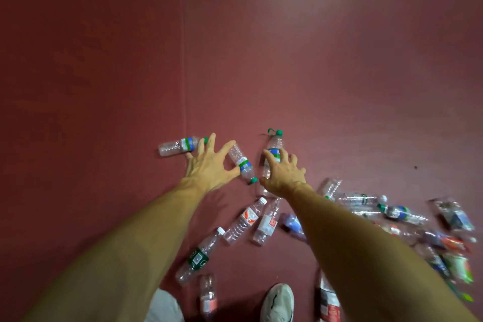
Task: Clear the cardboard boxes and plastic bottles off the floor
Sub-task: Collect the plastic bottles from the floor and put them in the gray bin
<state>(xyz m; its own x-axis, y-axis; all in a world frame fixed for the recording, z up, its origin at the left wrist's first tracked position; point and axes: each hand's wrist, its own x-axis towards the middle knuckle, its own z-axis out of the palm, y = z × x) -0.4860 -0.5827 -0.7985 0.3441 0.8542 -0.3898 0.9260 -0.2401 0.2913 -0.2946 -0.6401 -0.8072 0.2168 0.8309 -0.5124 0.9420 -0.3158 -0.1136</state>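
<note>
**Q:** Head view. What do the task's things look like, and where do they lie?

**A:** Clear plastic bottles lie on their sides across the dark red floor (339,86). Three sit at mid-frame:
- the left bottle (177,145), with a green-and-blue label;
- the middle bottle (241,163), with the same label and its green cap toward the lower right;
- the green-capped bottle (274,142), lying lengthwise with its cap toward the top of the frame.

Below them are a red-labelled bottle (244,219) with a white cap, a white-labelled bottle (266,222) just beside it, and a dark-labelled bottle (200,256). A blurred heap of bottles (418,225) fills the lower right.

**Q:** And the hands?

**A:** The left hand (209,165) is spread wide and holds nothing. Its thumb tip touches the middle bottle, and its fingertips reach the cap end of the left bottle. The right hand (283,172) lies over the green-capped bottle with its fingers splayed and lightly bent, one digit on the label. They are not closed round it.

**Q:** Where are the edges and the open room?

**A:** A thin floor seam (185,73) runs up from the left bottle. The whole upper half and the left side of the frame are bare floor. The lower right is crowded. A white shoe (278,300) stands at the bottom edge between two more bottles.
</note>
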